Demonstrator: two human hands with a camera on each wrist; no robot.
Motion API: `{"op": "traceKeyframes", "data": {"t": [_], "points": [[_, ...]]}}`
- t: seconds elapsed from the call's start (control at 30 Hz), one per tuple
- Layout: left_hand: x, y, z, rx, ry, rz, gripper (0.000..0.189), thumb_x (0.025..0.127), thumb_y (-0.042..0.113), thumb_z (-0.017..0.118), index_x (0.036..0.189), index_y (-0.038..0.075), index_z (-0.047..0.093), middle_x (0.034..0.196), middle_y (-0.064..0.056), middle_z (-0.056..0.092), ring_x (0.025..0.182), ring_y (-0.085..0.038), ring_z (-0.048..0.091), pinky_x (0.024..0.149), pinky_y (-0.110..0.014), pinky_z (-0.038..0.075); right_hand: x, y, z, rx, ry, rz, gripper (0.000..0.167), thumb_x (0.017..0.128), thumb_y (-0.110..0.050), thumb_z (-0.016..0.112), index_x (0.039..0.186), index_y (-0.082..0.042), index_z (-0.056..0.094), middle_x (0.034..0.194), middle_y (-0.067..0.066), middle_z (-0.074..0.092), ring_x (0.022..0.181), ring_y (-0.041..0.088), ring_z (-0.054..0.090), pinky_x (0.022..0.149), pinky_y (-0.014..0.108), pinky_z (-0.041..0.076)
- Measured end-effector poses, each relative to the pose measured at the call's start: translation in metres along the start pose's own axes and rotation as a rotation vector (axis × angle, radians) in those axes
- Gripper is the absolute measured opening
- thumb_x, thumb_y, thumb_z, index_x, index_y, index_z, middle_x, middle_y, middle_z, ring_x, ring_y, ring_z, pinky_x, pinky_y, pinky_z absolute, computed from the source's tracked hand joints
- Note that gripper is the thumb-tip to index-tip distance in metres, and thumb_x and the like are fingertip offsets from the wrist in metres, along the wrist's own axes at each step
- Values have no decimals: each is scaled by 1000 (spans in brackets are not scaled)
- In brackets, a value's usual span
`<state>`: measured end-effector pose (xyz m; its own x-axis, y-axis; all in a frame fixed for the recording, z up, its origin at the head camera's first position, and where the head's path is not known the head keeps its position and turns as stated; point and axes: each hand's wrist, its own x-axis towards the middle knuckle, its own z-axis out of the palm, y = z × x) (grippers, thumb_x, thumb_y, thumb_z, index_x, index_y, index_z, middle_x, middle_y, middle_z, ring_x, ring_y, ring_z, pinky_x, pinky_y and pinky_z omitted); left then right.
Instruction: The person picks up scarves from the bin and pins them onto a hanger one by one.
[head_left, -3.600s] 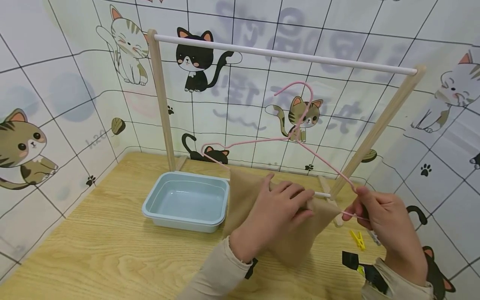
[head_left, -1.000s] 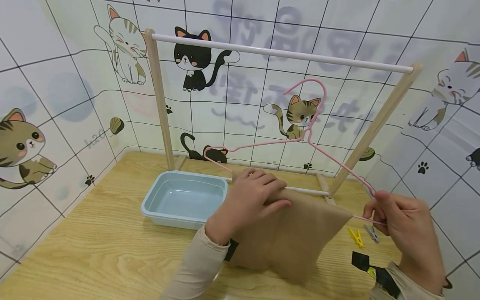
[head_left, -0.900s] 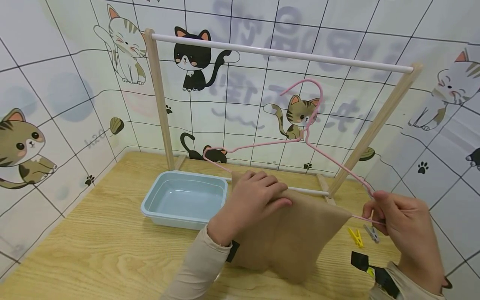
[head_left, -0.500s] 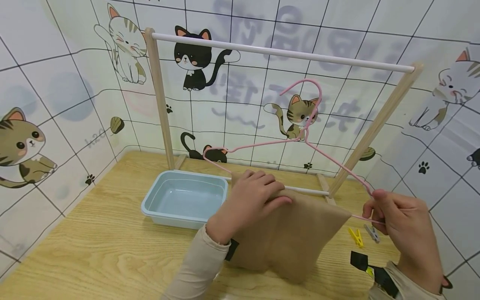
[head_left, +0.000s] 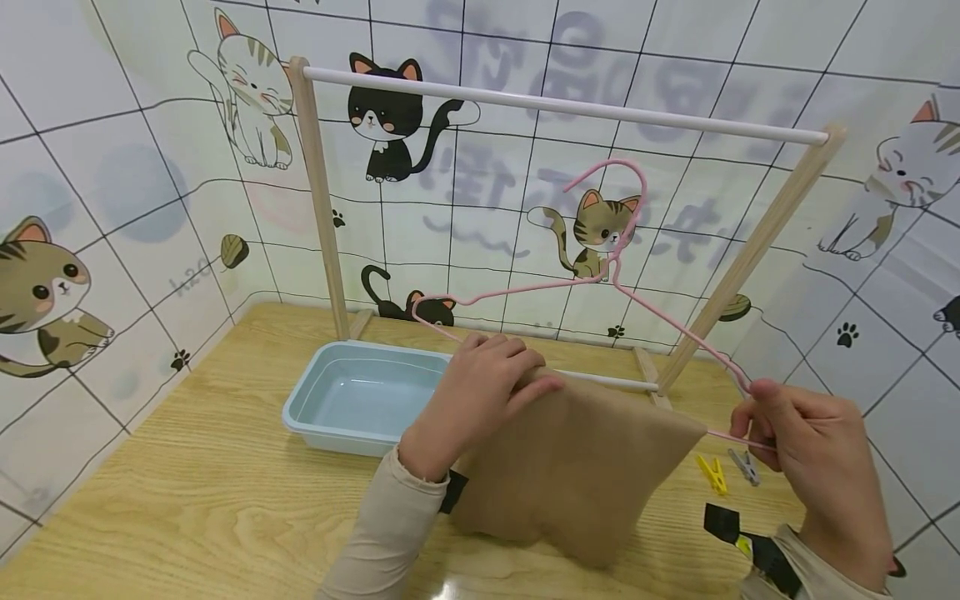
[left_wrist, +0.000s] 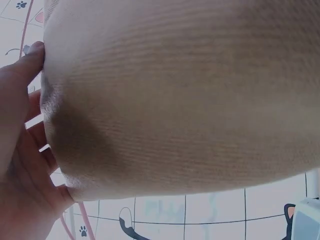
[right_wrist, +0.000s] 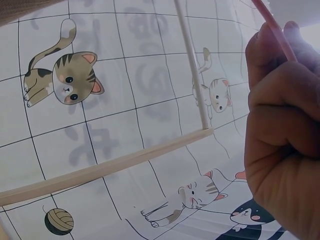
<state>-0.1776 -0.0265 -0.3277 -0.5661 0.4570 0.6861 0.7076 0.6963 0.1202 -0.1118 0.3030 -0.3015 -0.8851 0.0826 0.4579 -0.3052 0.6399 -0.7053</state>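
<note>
A brown cloth (head_left: 592, 467) hangs folded over the lower bar of a pink wire hanger (head_left: 540, 288), tilted with its hook upward. My left hand (head_left: 480, 392) grips the cloth's upper fold near its left end, thumb in front and fingers over the top. In the left wrist view the cloth fills most of the picture, with the thumb and fingers along its edge. My right hand (head_left: 813, 458) pinches the hanger's right corner between thumb and curled fingers; the right wrist view shows the pink wire running into that fist. The left hand hides part of the fold.
Behind stands a wooden rack with a white rod (head_left: 562, 107) and a slanting right post (head_left: 750, 258). A light blue basin (head_left: 345, 442) sits left on the wooden table (head_left: 187, 500). Yellow (head_left: 711, 475) and grey (head_left: 744, 467) clothespins lie near my right hand.
Since the oldest frame, my right hand and the hanger have moved right. My left hand has slid left along the fold, a little further in the last half second, and the cloth hangs more spread out.
</note>
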Motion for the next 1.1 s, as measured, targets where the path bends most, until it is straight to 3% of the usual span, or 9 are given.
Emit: {"op": "traceKeyframes", "data": {"t": [0.27,0.67,1.1], "points": [[2,8,1,-6,-7,65,34,94,54,67,104,23,74,98,9,70,98,-13,65,92,-38,44,0,-1,1,12,1,4,50,109,-20,49,63,-1,54,65,-2,60,44,20,41,40,33,31],[1,8,7,-11,29,70,25,94,50,68,93,25,74,86,11,66,82,-9,63,78,-33,46,0,-3,2,30,-7,38,52,109,-22,50,62,1,50,63,-3,60,45,21,42,41,33,31],[1,8,7,-3,46,89,24,94,48,69,92,25,74,84,11,66,79,-8,63,74,-32,45,0,-6,5,27,-5,12,52,109,-21,49,62,0,52,63,-3,60,44,20,41,40,33,32]]}}
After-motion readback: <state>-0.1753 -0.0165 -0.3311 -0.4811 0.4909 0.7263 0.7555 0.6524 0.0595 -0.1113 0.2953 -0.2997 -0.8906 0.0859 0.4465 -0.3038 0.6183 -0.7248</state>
